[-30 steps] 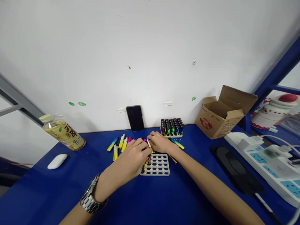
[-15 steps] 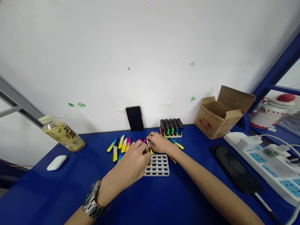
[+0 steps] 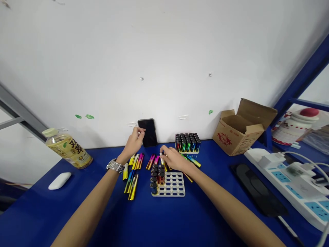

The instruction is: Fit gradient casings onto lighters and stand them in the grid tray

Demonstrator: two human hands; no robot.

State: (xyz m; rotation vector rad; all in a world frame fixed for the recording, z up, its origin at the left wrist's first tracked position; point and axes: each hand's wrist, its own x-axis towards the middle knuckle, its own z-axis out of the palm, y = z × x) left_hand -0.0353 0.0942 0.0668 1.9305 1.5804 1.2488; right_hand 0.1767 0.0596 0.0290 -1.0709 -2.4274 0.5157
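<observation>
On the near part of the blue-topped desk [image 3: 164, 219] lay a flat white plastic tray with oval holes [image 3: 176, 187], its left side filled with upright, black-topped, dark-bodied pieces shaped like lighters [image 3: 153, 184], its right side showing bare holes. Just left of it, glossy yellow metallic pieces [image 3: 133, 188] lay loosely among blue ones; a low sweep of the left wrist, which wore a silver metal watch [image 3: 115, 166], might have scattered them. Glossy pink-and-gold metallic pieces [image 3: 151, 161] lay behind the tray. The right hand [image 3: 173, 159] bent over beside the tray's back edge, its grip drawn in at a slim silver-topped piece [image 3: 161, 158]; whether the fingers clamped it or merely touched it could not be told. If the hold was slack, the slick finish could let the piece slip and strike the uprights close by. Beyond that hand stood a tight block of black-topped, rainbow-coloured pieces [image 3: 188, 142], which a careless knuckle could jolt. The left hand [image 3: 133, 142] was raised by a black smartphone [image 3: 150, 135] that leaned on the white wall [image 3: 169, 85]; its thumb and forefinger were close, nothing visible between them, and whether the tips met could not be told. A nudge could make the phone slide down, since it seemed propped only by the wall.
</observation>
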